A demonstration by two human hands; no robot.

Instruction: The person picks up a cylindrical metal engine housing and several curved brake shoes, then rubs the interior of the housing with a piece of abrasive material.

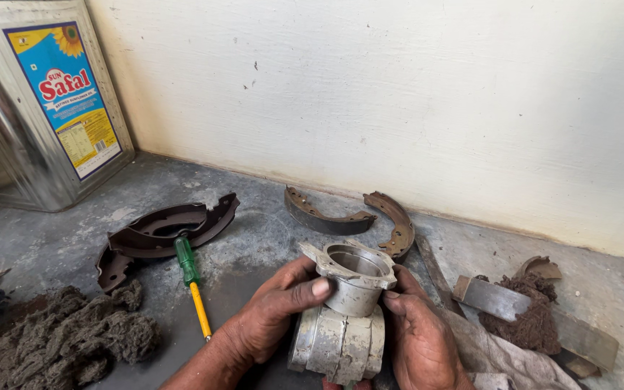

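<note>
While clamped on metal housing (352,278), left hand (272,318) & right hand (417,336) fingers wrapped tight. Screwdriver (191,278) just left; brake shoes (355,213) behind, near wall (399,94).

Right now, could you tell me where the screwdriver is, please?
The screwdriver lies on the floor left of the left hand, its green handle resting against the dark brake shoes, with the waste pile further left.

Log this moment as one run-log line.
left hand: grips grey metal cylinder part | right hand: grips same part | nearby: green-yellow screwdriver, brake shoes
</note>
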